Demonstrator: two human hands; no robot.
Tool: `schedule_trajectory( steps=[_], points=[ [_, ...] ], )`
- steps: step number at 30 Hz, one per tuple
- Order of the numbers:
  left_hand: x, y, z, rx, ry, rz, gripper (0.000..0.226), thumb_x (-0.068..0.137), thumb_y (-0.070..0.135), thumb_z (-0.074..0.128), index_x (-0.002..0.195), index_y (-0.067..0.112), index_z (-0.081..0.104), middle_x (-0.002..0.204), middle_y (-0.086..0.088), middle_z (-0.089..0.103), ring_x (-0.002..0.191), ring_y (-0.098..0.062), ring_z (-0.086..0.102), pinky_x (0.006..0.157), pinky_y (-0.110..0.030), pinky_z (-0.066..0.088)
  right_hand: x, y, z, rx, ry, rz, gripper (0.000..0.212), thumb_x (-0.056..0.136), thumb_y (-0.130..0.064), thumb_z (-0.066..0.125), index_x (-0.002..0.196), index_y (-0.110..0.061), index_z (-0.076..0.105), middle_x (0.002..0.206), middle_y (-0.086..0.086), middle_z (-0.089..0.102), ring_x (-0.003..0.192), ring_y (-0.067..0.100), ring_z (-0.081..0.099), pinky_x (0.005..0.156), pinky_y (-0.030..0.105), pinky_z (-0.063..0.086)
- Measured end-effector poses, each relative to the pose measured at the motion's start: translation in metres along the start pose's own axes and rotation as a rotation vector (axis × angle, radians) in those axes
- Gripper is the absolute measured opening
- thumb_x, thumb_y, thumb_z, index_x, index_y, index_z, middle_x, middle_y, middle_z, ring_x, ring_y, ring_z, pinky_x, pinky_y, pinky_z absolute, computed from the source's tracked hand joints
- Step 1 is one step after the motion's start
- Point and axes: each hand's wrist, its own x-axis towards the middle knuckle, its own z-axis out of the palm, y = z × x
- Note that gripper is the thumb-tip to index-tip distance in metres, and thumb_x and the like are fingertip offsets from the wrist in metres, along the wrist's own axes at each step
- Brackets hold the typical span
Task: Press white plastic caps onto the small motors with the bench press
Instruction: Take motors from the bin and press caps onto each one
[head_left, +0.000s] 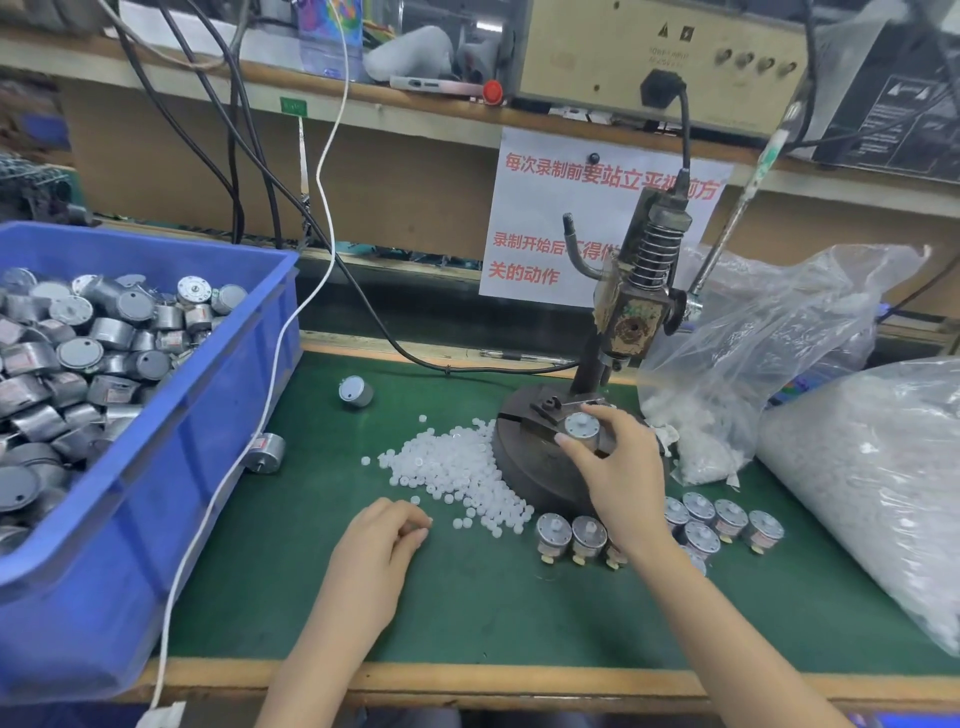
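The bench press (631, 306) stands on a round dark base (524, 462) at the middle right of the green mat. My right hand (618, 467) grips a small silver motor (581, 428) that sits on the base under the ram. My left hand (384, 540) rests on the mat with curled fingers at the near edge of a heap of white plastic caps (457, 470); whether it pinches a cap I cannot tell. Several motors with white caps (717, 519) stand in front of the base.
A blue bin (208, 431) full of motors fills the left side. Two loose motors (356, 391) (267, 452) lie on the green mat (493, 613). Clear bags of caps (857, 467) sit at the right. A white cable (218, 483) runs down past the bin.
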Motion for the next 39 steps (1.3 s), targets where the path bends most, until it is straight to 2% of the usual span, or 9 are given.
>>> schedule_trajectory(
  steps=[5,9,18,24,29,32,34,36,39],
  points=[
    [0.0,0.0,0.0,0.006,-0.003,0.004,0.009,0.086,0.004,0.06,0.087,0.011,0.066,0.076,0.014,0.049,0.074,-0.001,0.046,0.067,-0.007,0.034,0.027,0.008,0.002,-0.16,-0.007,-0.01,0.037,0.079,-0.028,0.073,0.11,-0.012,0.063,0.106,0.007,0.062,0.108,0.026,0.047,0.092,0.036,0.037],
    [0.0,0.001,-0.001,0.008,-0.007,-0.005,0.01,0.086,0.005,0.06,0.087,0.012,0.066,0.075,0.014,0.048,0.073,-0.001,0.047,0.067,-0.007,0.034,0.038,0.014,0.005,-0.256,-0.014,-0.003,0.039,0.078,-0.03,0.073,0.109,-0.007,0.064,0.115,0.016,0.051,0.11,0.032,0.042,0.094,0.036,0.033],
    [-0.001,0.0,-0.005,-0.011,-0.037,-0.018,0.012,0.085,0.004,0.061,0.083,0.015,0.067,0.074,0.011,0.05,0.077,0.001,0.048,0.064,-0.008,0.035,0.052,0.023,0.01,-0.32,-0.033,0.057,0.053,0.074,-0.043,0.074,0.1,0.0,0.055,0.117,0.02,0.044,0.109,0.035,0.042,0.093,0.039,0.035],
    [-0.002,0.0,-0.005,0.003,-0.043,-0.031,0.014,0.085,0.004,0.061,0.081,0.017,0.066,0.073,0.013,0.049,0.069,-0.005,0.048,0.064,-0.008,0.035,0.052,0.025,0.012,-0.321,-0.066,0.073,0.055,0.075,-0.045,0.072,0.105,-0.002,0.054,0.114,0.019,0.046,0.106,0.035,0.044,0.091,0.04,0.039],
    [-0.002,0.0,-0.004,-0.004,-0.05,-0.045,0.014,0.085,0.005,0.062,0.08,0.018,0.066,0.074,0.009,0.05,0.068,-0.009,0.048,0.063,-0.009,0.035,0.058,0.032,-0.013,-0.008,-0.164,0.101,0.06,0.079,-0.037,0.07,0.129,-0.015,0.046,0.122,0.006,0.038,0.11,0.017,0.045,0.097,0.031,0.038],
    [-0.001,-0.001,-0.004,-0.001,-0.06,-0.049,0.015,0.084,0.005,0.062,0.08,0.02,0.065,0.074,0.008,0.051,0.068,-0.01,0.049,0.063,-0.01,0.036,0.07,0.034,-0.037,0.234,-0.054,0.221,0.048,0.088,-0.011,0.057,0.133,-0.013,0.042,0.129,0.007,0.044,0.111,0.014,0.048,0.091,0.028,0.045],
    [-0.001,-0.001,-0.004,-0.004,-0.069,-0.056,0.019,0.084,0.005,0.062,0.078,0.023,0.063,0.074,0.006,0.052,0.069,-0.01,0.049,0.063,-0.011,0.036,0.083,0.029,-0.053,0.441,0.023,0.294,0.048,0.088,0.003,0.045,0.134,-0.008,0.04,0.132,0.009,0.047,0.117,0.018,0.048,0.096,0.03,0.045],
    [-0.001,-0.001,-0.005,-0.004,-0.076,-0.058,0.02,0.084,0.005,0.061,0.077,0.024,0.062,0.074,0.006,0.053,0.069,-0.009,0.05,0.063,-0.011,0.036,0.098,0.016,-0.066,0.545,0.051,0.302,0.051,0.087,0.007,0.04,0.136,-0.006,0.039,0.132,0.007,0.046,0.117,0.017,0.048,0.101,0.031,0.041],
    [-0.002,0.0,-0.005,-0.008,-0.087,-0.058,0.019,0.084,0.005,0.061,0.078,0.023,0.062,0.074,0.006,0.053,0.069,-0.006,0.048,0.062,-0.01,0.035,0.121,-0.012,-0.079,0.572,0.026,0.252,0.051,0.085,0.003,0.04,0.135,-0.008,0.04,0.12,-0.002,0.047,0.106,0.01,0.049,0.091,0.025,0.043]
  ],
)
